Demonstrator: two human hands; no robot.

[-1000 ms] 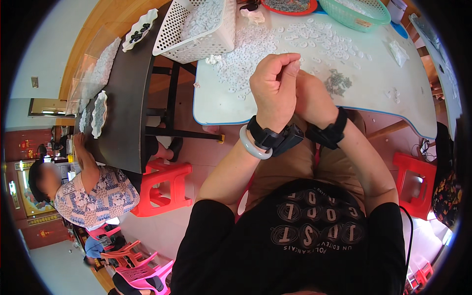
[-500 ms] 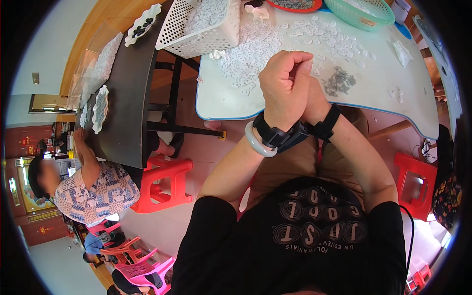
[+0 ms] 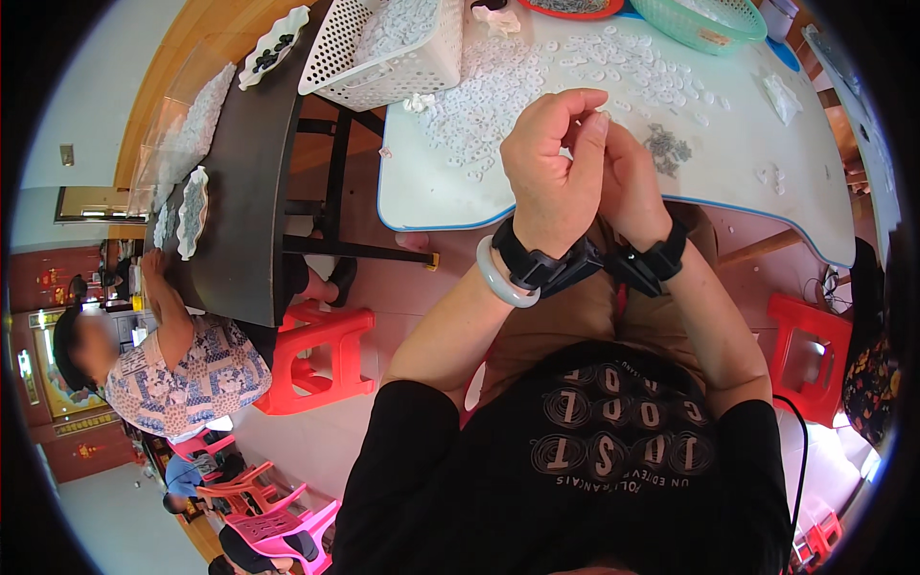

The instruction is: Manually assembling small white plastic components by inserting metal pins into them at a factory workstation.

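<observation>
Hands (image 3: 585, 163) pinched together, white rings (image 3: 498, 91), white basket (image 3: 383, 43)

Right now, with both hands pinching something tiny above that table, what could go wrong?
The left hand and right hand meet over the near edge of the white blue-rimmed table, so a dropped piece might fall to the floor. If it lands among the scattered small white plastic rings, it may be hard to pick out. What the fingers hold is too small to tell.
</observation>
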